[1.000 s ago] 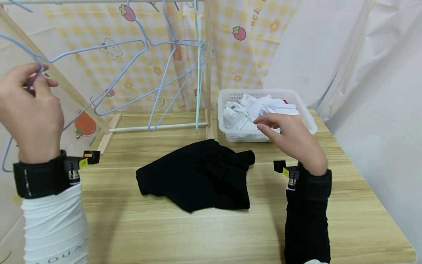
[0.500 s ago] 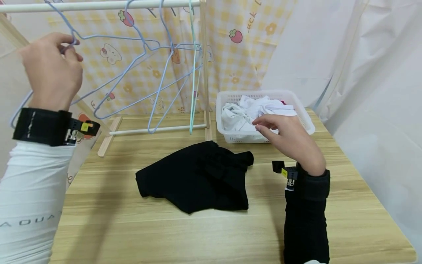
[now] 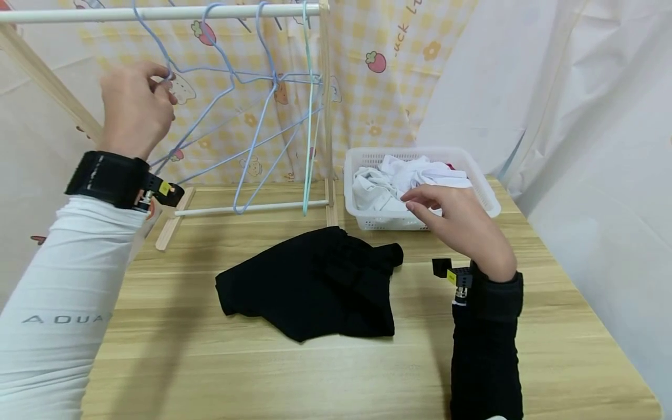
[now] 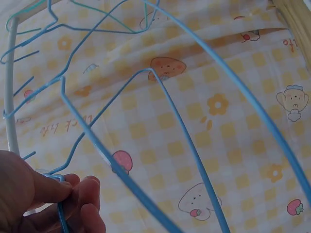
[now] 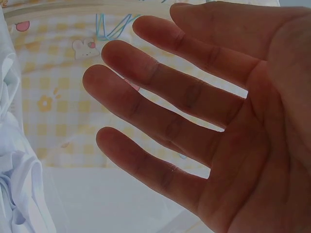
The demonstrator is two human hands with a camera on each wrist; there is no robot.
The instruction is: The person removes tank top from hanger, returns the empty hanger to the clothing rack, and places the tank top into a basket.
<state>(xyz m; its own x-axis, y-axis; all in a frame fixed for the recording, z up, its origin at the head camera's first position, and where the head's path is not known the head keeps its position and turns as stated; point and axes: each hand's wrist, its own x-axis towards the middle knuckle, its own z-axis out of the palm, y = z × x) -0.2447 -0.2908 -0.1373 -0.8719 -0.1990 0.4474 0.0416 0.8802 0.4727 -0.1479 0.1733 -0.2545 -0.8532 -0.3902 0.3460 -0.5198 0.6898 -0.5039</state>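
My left hand (image 3: 139, 108) pinches a blue wire clothes hanger (image 3: 157, 42) just under its hook, up at the white rail (image 3: 94, 14). In the left wrist view, thumb and fingers close on the wire neck, with the hanger's arm (image 4: 109, 108) spreading beyond. The hook's top is at the rail; whether it bears weight there, I cannot tell. My right hand (image 3: 462, 224) hovers in front of the white basket (image 3: 362, 219), touching nothing visible. Its fingers (image 5: 138, 104) are spread and nearly straight in the right wrist view. A crumpled black garment (image 3: 310, 286) lies on the table.
Two more blue hangers and a pale green hanger (image 3: 308, 128) hang along the rail toward the rack's right wooden post (image 3: 326, 105). White clothes (image 3: 383, 184) fill the basket at the back right. A patterned curtain (image 3: 375, 111) hangs behind the rack.
My left hand has moved right along the rail with the hanger, bringing it nearer the other hangers. The right hand and the black garment have stayed in place.
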